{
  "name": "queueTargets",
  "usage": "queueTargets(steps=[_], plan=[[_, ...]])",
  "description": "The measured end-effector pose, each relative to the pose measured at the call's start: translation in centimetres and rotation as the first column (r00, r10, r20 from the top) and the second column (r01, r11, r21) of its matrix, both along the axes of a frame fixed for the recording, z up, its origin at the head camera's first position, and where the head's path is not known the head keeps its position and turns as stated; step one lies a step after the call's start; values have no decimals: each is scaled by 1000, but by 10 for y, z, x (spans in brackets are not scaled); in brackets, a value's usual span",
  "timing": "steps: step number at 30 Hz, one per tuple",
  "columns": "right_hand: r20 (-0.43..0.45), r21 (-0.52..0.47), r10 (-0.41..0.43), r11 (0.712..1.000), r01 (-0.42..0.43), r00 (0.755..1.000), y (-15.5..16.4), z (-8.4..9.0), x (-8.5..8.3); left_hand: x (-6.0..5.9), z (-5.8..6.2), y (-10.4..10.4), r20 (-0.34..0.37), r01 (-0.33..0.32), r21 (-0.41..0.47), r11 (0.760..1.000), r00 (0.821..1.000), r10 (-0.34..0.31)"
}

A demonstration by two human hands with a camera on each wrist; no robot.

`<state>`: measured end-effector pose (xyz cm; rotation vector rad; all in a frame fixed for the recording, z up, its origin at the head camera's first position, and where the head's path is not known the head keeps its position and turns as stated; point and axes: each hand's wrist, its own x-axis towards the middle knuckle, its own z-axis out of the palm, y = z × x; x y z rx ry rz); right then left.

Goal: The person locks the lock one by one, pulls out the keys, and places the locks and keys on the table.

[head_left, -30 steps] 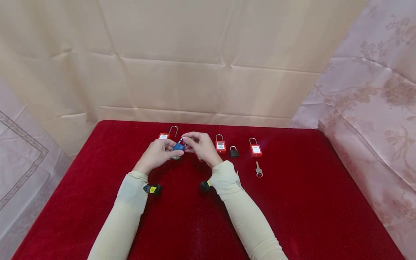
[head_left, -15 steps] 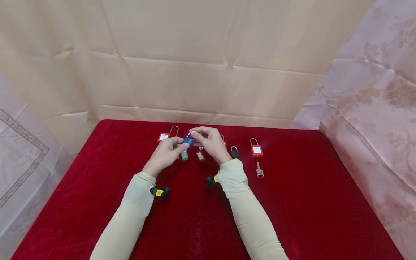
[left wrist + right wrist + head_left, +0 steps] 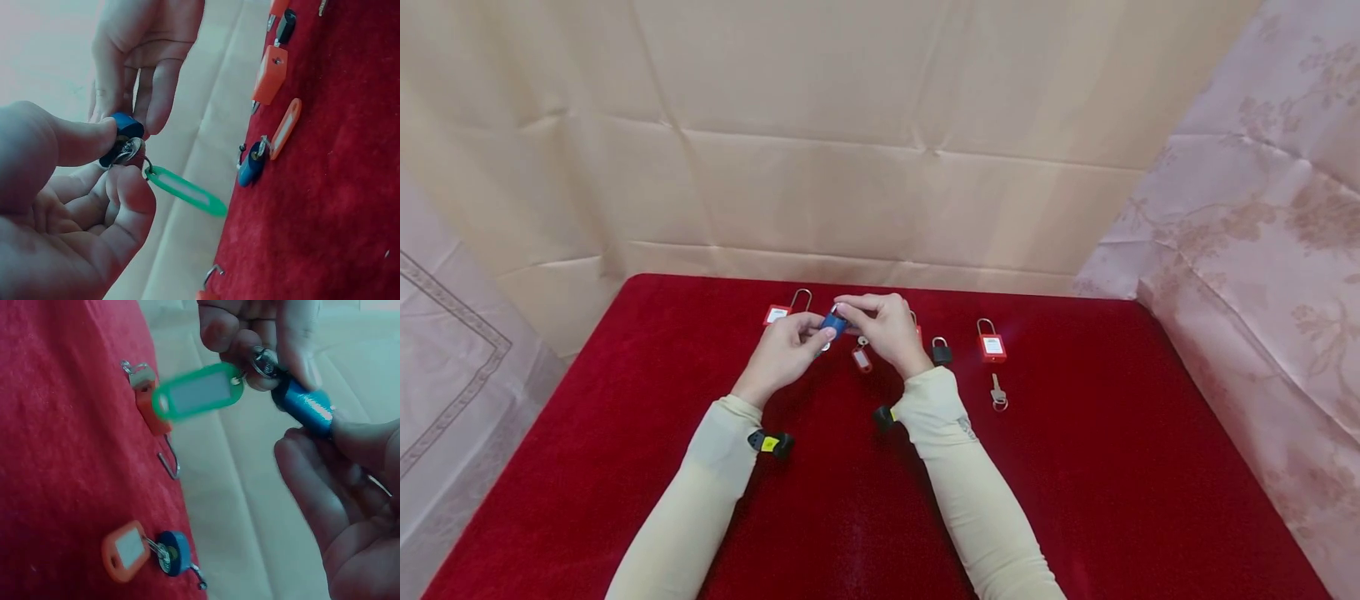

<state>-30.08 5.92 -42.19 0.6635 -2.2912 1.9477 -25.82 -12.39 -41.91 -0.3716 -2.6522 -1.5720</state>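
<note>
A small blue padlock [image 3: 832,323] is held up between both hands, above the far part of the table. My left hand [image 3: 781,354] grips its body, thumb [image 3: 87,139] along one side and curled fingers at the key end. There a key [image 3: 130,150] sits against the lock's base, and from its ring a green key tag [image 3: 200,394] dangles. My right hand [image 3: 883,332] pinches the padlock at its shackle end; its fingers mostly cover the shackle. Under the hands lies a second blue padlock [image 3: 174,553] with an orange-red key tag [image 3: 861,359].
A red padlock [image 3: 777,315] with its shackle swung out lies at the far left. Another red padlock [image 3: 918,332] is partly behind my right hand, then a black padlock [image 3: 942,353] and a third red one [image 3: 992,346]. A key [image 3: 997,393] lies nearer on the red tablecloth [image 3: 1112,467].
Both hands have moved slightly right with the blue padlock, uncovering the orange-red tag. The green tag, seen hanging below the padlock half a second ago, is now hidden in the head view.
</note>
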Motion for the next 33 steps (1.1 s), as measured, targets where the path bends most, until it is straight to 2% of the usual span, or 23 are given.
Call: queueTargets(steps=[3,5,11,16,19,27,33], plan=[[-53,43,-10,999,12,999,1,0,0,0,0,1,0,-1,1,1000,1000,1],[-60,36,-1,999,3,998,2,1,0,0,1,1,-1,-1,1,1000,1000,1],[-31,7,-3,1000,3,1000,1,3,0,-2,2,0,2,4,6,1000,1000,-4],[12,32,-18,999,17,1000,1,3,0,-1,0,0,27,1,7,1000,1000,-2],[9,54,-18,998,17,1000,3,3,-1,-1,-1,1,34,6,13,1000,999,-6],[45,55,-7,998,5,999,10,0,-3,-4,-4,7,69,46,32,998,996,-48],[44,31,-12,999,11,999,12,1,-4,-6,-6,8,43,52,15,999,998,-52]])
